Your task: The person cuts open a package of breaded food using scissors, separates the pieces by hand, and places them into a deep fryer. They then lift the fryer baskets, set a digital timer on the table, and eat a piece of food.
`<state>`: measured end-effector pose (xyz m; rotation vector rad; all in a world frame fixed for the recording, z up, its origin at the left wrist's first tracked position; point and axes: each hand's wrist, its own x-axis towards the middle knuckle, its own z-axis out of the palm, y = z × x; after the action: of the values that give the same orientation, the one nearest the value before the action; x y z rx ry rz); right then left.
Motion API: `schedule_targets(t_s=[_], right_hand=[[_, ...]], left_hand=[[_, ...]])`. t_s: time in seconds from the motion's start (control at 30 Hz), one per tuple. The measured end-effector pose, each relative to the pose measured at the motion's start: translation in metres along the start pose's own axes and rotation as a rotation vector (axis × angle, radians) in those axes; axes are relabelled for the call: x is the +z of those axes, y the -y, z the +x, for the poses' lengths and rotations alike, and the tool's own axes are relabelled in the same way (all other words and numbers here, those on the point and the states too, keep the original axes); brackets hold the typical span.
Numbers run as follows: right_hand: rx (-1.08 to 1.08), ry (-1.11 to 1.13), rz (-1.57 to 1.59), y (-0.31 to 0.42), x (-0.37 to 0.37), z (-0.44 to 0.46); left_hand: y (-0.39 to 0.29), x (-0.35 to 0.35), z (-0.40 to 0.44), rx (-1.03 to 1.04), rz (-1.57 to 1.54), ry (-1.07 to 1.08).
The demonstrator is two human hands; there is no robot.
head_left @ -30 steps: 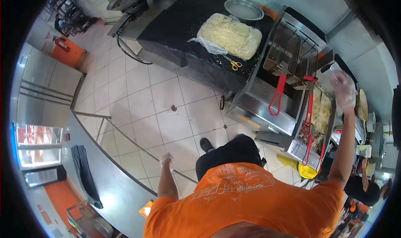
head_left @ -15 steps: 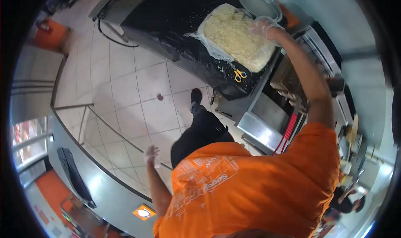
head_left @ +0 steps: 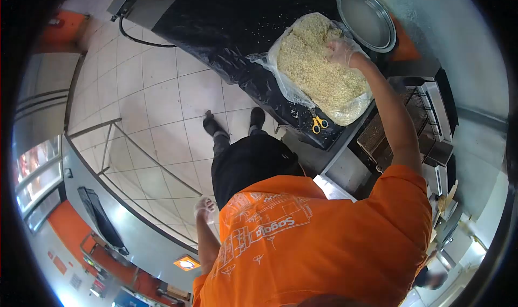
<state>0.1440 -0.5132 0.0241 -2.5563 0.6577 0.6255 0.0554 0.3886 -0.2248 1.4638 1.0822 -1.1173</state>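
A large heap of pale yellow, grated-looking food [head_left: 318,64] lies in an opened clear plastic bag [head_left: 294,91] on the black-covered table. My right hand [head_left: 341,52], in a clear glove, is at the heap's upper right side. Its fingers are bent and apart, with the tips touching or slightly sunk in the food. Away from the table, my left hand [head_left: 205,207], also in a clear glove, hangs low over the floor with loosely curled fingers and nothing visible in it. Yellow-handled scissors [head_left: 319,125] rest beside the bag's near edge.
A round metal pan [head_left: 367,21] sits beyond the bag. Black plastic sheeting [head_left: 216,21] with scattered crumbs covers the table. Wire fryer baskets [head_left: 380,137] stand to the right. A metal counter [head_left: 116,210] curves along the left, behind a floor-level rail [head_left: 156,159].
My body has turned and stepped, with both feet now showing. My right hand has come down from the heap's edge onto the food. My left hand has moved slightly toward my body.
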Motion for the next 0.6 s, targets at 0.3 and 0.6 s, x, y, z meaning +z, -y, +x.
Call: schedule_targets(t_s=[0.3,0.6], right_hand=[[-0.026,-0.126,-0.056,-0.001,-0.015,-0.02],[0.239,-0.465,0.372,-0.024,-0.014,0.004]], left_hand=[[-0.198,0.103,-0.031,0.308,0.122,-0.07],[-0.309,0.138,0.056,0.095,0.476,0.094]])
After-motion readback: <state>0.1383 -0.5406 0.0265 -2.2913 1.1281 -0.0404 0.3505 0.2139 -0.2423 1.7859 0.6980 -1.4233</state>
